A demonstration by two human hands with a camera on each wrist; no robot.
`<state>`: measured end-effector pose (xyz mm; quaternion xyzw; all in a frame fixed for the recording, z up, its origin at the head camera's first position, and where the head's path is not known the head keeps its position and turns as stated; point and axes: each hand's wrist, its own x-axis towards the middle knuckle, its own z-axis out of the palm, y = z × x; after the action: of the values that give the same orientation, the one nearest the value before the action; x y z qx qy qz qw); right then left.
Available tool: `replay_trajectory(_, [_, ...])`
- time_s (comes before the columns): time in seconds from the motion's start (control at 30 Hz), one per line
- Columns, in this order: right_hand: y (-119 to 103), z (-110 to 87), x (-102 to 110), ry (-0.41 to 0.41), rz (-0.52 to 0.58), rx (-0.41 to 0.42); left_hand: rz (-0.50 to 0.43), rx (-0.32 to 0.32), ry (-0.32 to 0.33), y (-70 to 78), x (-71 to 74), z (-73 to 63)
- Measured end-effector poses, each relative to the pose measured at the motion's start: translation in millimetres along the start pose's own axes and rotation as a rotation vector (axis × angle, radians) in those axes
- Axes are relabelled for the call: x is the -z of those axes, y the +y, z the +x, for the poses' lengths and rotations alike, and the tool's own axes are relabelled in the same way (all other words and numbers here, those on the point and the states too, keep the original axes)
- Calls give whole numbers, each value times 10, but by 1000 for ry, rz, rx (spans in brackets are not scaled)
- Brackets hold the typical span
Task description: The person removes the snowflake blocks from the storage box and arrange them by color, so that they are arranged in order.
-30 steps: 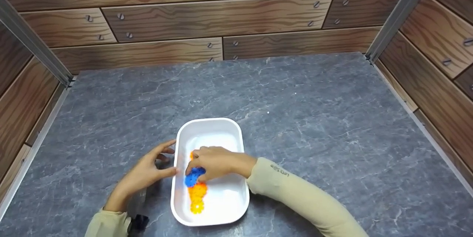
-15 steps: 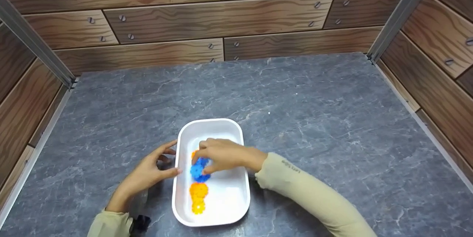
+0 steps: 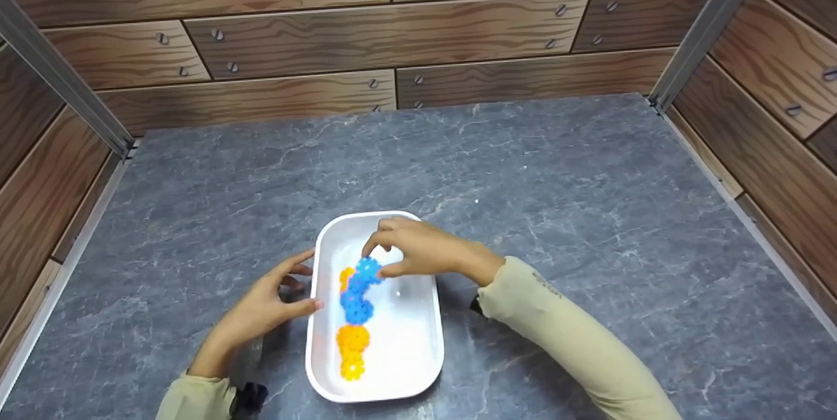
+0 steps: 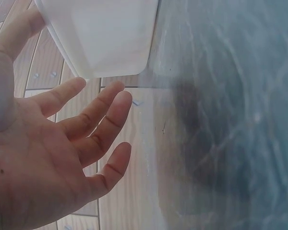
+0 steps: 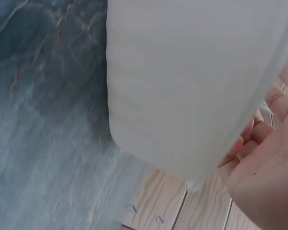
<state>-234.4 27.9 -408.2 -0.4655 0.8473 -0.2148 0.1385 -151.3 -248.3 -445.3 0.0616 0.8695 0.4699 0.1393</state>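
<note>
A white tray stands on the table with small flower-shaped plastic discs along its left half. My right hand reaches over the tray's right rim and pinches a blue flower-shaped disc between thumb and fingers. More blue discs trail below it, overlapping in the head view. Orange discs and a yellow disc lie nearer the front, and another orange disc shows beside the blue ones. My left hand touches the tray's left rim, fingers spread and relaxed. The tray wall hides my right fingertips in the right wrist view.
The grey marbled tabletop extends around the tray. Wood-patterned panels rise at the back and both sides, with metal posts at the corners.
My right hand has moved away from me and to the right inside the tray. The blue discs have shifted that way and spread out. My left hand stays at the rim.
</note>
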Motion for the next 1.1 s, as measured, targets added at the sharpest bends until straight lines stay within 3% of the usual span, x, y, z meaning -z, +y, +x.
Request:
replay_trajectory(0.27, [90, -146, 170, 75, 57, -72, 2, -28, 8, 4, 8, 21])
replay_trajectory(0.7, [307, -428, 379, 181, 150, -100, 9, 21, 0, -6, -8, 19])
replay_trajectory(1.1, [475, -765, 560, 250, 118, -155, -6, 35, 6, -20, -14, 25])
